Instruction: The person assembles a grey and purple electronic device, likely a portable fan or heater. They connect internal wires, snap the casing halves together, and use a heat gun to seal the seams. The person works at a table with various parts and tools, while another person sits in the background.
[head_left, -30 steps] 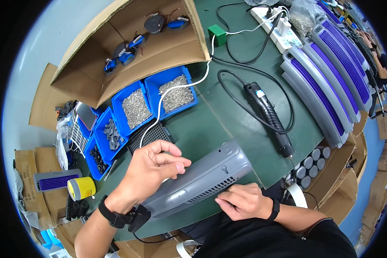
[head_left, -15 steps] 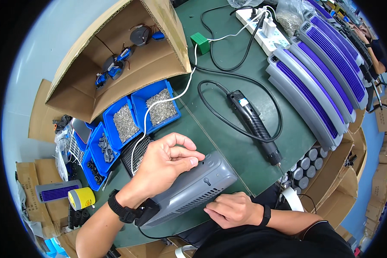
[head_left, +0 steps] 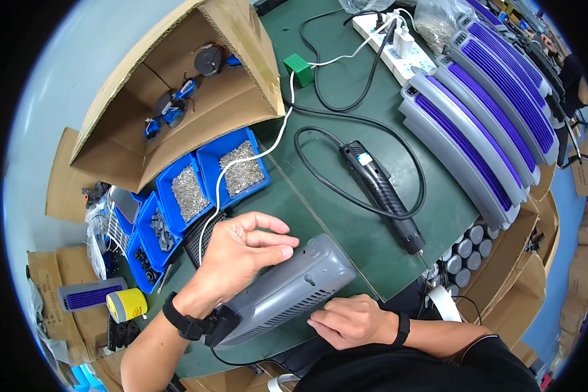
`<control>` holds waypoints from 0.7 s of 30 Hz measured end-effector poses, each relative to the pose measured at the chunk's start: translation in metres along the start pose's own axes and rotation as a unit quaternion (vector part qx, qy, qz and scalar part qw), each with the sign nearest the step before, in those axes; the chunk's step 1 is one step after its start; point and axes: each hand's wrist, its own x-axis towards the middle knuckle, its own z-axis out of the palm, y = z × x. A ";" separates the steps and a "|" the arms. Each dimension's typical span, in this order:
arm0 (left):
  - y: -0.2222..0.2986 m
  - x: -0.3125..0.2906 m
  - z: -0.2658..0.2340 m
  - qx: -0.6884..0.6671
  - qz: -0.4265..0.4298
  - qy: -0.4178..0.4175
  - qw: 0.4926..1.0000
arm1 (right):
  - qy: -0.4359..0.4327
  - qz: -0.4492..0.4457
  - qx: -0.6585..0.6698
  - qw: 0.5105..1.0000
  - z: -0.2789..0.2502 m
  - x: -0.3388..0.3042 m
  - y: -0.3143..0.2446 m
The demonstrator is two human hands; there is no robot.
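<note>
A long grey plastic housing [head_left: 287, 287] with rows of vent slots and a keyhole-shaped opening lies in front of me. Above its upper left edge hovers my left hand [head_left: 245, 251]; thumb and forefinger are pinched while the other fingers stay looser. Whatever may sit in that pinch is too small to make out. My right hand [head_left: 353, 320] rests at the housing's near right side, its fingers curled in, and their inside is hidden. Farther right, a black electric screwdriver [head_left: 382, 193] lies on the green table [head_left: 313, 209], bit toward me.
Blue bins [head_left: 242, 166] of screws and small dark parts stand at left below a tilted cardboard box [head_left: 170, 144]. Grey-and-purple units [head_left: 460, 147] line the right, near a white power strip [head_left: 392, 49]. A white cable [head_left: 251, 157] crosses the bins. Grey cylinders [head_left: 464, 248] fill a carton.
My left hand has shifted slightly left along the housing, its outer fingers a little lower. The right hand has stayed in place. The whole view has shifted slightly.
</note>
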 end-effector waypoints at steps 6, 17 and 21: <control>0.001 -0.010 -0.067 0.052 0.171 0.185 0.966 | 0.003 -0.003 -0.003 1.000 0.001 0.000 0.001; -0.003 -0.006 -0.088 0.205 0.233 0.318 0.896 | 0.008 -0.009 -0.011 1.000 0.004 -0.001 0.000; 0.004 -0.009 -0.039 0.168 0.221 0.188 0.942 | 0.007 -0.006 -0.017 1.000 0.005 -0.002 0.001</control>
